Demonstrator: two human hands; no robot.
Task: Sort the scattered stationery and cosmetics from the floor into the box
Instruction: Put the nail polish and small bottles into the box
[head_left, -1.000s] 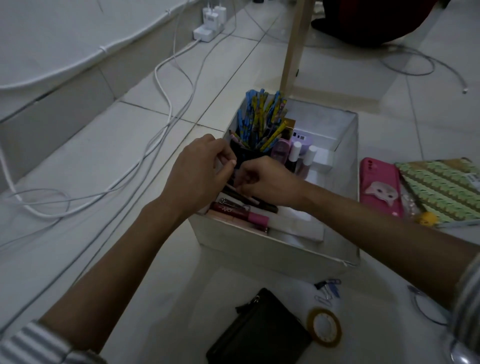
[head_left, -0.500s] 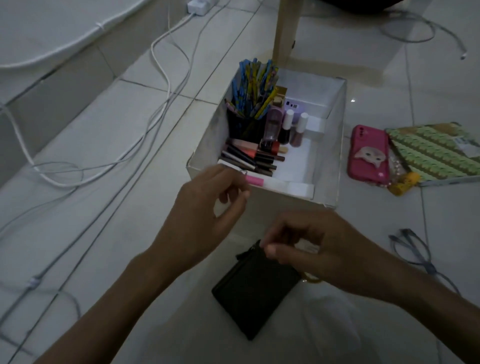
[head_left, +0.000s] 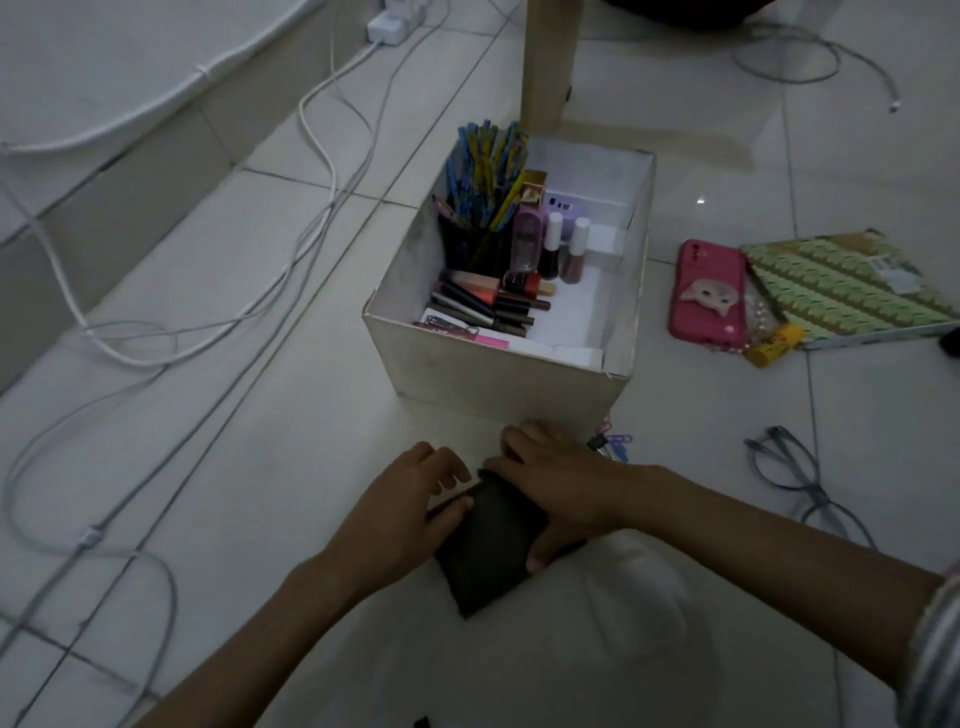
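A white box (head_left: 498, 379) stands on the tiled floor and holds a cup of pencils (head_left: 485, 176), small bottles (head_left: 563, 249) and several cosmetic sticks (head_left: 488, 301). In front of it a black pouch (head_left: 485, 556) lies on the floor. My left hand (head_left: 405, 514) holds its left edge, thumb on top. My right hand (head_left: 556, 483) grips its top right side, fingers over the far edge and thumb on the near side. Paper clips (head_left: 615, 444) lie just past my right hand.
A pink phone with a cat case (head_left: 706, 293), a green patterned notebook (head_left: 852, 288) and a yellow tube (head_left: 771, 345) lie right of the box. Glasses (head_left: 795, 467) rest at the right. White cables (head_left: 156, 322) run along the left. A wooden leg (head_left: 548, 62) stands behind the box.
Both hands left the box and came down to the black pouch. They now hold it from both sides. The tape roll beside the pouch is now hidden.
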